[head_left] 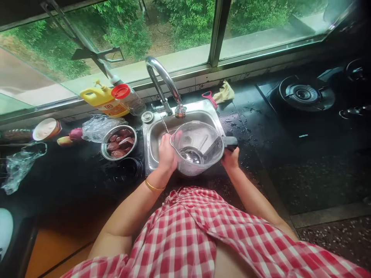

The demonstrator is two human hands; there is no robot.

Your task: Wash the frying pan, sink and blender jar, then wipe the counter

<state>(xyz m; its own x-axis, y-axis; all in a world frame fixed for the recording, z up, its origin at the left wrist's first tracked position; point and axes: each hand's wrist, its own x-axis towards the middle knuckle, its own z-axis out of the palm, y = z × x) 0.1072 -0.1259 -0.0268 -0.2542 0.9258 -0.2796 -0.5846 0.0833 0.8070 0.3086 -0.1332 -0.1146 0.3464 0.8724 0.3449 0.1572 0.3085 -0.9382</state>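
I hold a clear plastic jug [199, 148] over the small steel sink [153, 135]. My right hand [231, 158] is closed round the jug's dark handle on its right side. Against the jug's left wall and spout rests my left hand [166, 153], fingers curled on the rim. Metal blades or a utensil show at the jug's bottom. The curved tap [164, 83] stands behind the sink, and a thin stream of water falls near my left hand.
Left of the sink stands a steel bowl of dark red pieces [119, 142], with a yellow oil jug [100, 101], a red-capped bottle [127, 97] and plastic bags. A red peeler [209, 98] and cloth lie behind the sink. A gas burner [303, 93] is at right.
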